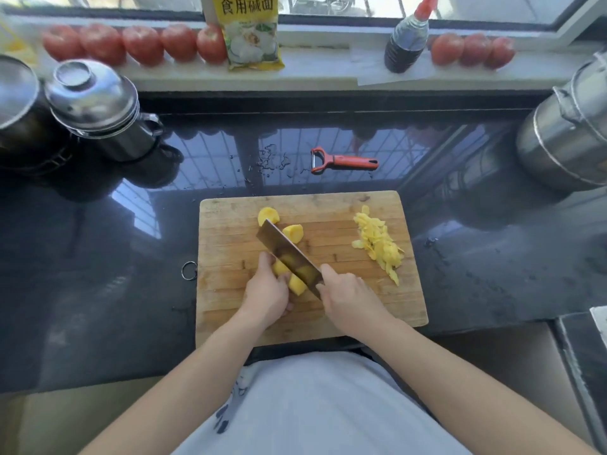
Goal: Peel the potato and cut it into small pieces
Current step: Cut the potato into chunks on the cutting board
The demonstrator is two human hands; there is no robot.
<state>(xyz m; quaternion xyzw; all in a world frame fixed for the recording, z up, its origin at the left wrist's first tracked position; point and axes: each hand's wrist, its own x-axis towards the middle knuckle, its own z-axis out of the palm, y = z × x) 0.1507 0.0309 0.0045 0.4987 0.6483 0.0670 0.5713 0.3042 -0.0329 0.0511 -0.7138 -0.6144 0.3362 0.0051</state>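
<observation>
On the cutting board (230,290), our left hand (266,295) curls round the peeled potato (295,284) — our right hand (348,300) grips the cleaver (285,254), fingers wrapped tight.

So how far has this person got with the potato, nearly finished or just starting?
Peeling looks done: a pile of pale yellow peelings lies on the wooden cutting board, and the red-handled peeler is set aside on the dark counter. Cutting is under way: the right hand holds a broad cleaver over the peeled yellow potato steadied by the left hand. Two big chunks still need chopping smaller.
</observation>
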